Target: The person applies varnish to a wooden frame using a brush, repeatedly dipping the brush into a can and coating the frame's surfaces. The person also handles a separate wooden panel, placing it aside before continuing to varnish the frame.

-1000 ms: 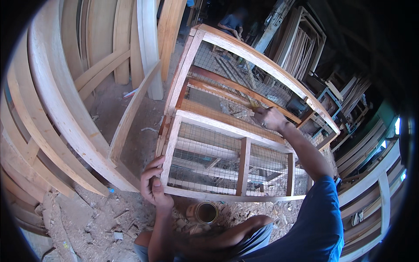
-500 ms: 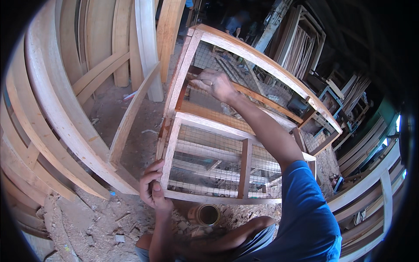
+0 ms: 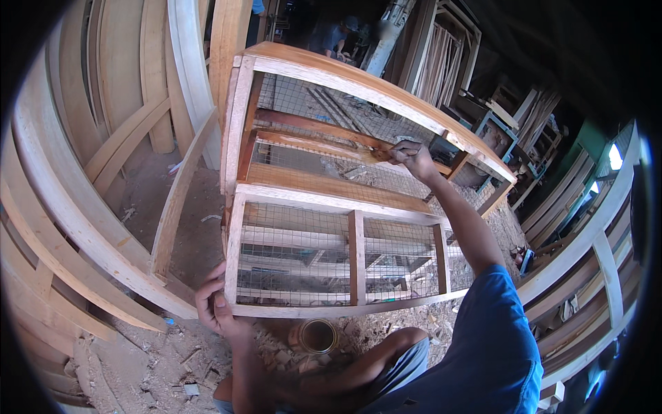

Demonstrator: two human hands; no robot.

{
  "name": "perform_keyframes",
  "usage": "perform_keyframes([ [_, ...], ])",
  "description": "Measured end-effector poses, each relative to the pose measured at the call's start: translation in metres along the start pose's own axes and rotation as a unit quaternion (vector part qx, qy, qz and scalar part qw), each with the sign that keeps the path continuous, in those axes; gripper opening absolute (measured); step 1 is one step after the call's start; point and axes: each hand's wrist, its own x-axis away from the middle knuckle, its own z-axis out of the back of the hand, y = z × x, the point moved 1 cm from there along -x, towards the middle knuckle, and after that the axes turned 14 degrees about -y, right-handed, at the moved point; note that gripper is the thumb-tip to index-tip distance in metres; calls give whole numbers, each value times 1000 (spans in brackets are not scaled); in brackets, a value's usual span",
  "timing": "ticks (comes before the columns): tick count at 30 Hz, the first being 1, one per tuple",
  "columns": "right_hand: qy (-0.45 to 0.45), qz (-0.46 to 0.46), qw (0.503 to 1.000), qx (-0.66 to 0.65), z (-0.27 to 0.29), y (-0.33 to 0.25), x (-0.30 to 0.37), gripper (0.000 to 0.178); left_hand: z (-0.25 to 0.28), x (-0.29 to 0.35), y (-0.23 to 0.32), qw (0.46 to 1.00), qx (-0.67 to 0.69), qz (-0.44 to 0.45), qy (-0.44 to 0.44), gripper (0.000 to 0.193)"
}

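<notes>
In front of me stands a wooden frame cage [image 3: 334, 194] with wire mesh on its far side. My left hand [image 3: 215, 300] is closed round its lower left corner post, thumb toward me. Through the upper opening reaches my right hand [image 3: 412, 157], fingers pinched on what looks like a small brush [image 3: 380, 153], mostly hidden by the fingers. Its tip touches an inner rail [image 3: 310, 124], which looks dark reddish-brown and wet to the left of it. An open round tin [image 3: 318, 337] sits on the ground by my knee, below the cage's bottom rail.
Long curved planks [image 3: 76, 200] lean along the left side, one short board [image 3: 183, 193] near the cage. Wood scraps and shavings cover the ground [image 3: 138, 366]. Pale timber framing [image 3: 586, 276] stands at right. A person [image 3: 338, 38] is in the dark background.
My right hand has swept right along the inner rail, from near the left post toward the rail's right part. My left hand keeps its hold on the corner. The whole view has shifted slightly.
</notes>
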Motion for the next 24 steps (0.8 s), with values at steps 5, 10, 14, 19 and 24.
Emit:
perform_keyframes([
  [5,28,-91,972,217,68,31,59,17,-1,-2,-3,1000,13,-2,2,33],
  [10,145,-86,955,244,60,-24,116,23,-6,-3,5,1000,12,-2,-18,28],
  [14,196,54,963,176,5,-107,204,29,-11,-4,16,999,8,4,-32,27],
  [19,262,235,936,-25,-78,-162,316,27,-10,4,38,985,-109,131,24,33],
  [24,220,229,923,-217,-153,-170,392,37,-3,13,63,961,-204,187,-9,37],
])
